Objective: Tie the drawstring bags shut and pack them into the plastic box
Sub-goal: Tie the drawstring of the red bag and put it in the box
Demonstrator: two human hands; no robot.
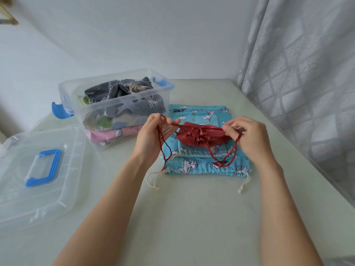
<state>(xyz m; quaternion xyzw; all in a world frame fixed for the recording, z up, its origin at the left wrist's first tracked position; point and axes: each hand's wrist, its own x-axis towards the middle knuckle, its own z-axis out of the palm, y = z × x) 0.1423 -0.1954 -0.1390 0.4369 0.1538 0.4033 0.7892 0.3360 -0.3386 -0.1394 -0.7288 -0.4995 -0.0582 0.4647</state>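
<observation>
Drawstring bags are what I am handling: a small red bag, its mouth gathered into pleats, hangs between my hands above a stack of blue unicorn-print bags lying flat on the counter. My left hand pinches one red cord between fingertips and thumb, the cord looping down below the hand. My right hand pinches the cord at the bag's other side, and from there a second loop hangs down to a knot just above the blue stack. I see at least two blue bags, a smaller one lying on a larger one; the larger has cream cords trailing onto the counter at both near corners.

To the left and farther from me stands the clear plastic box with blue latches. Inside it I can see a grey printed bag on top with a pale cord bunched at its mouth, a tree-print bag under it and a pink one at the bottom. The box's clear lid, with a blue handle, lies flat on the counter at far left. A patterned curtain hangs along the right edge.
</observation>
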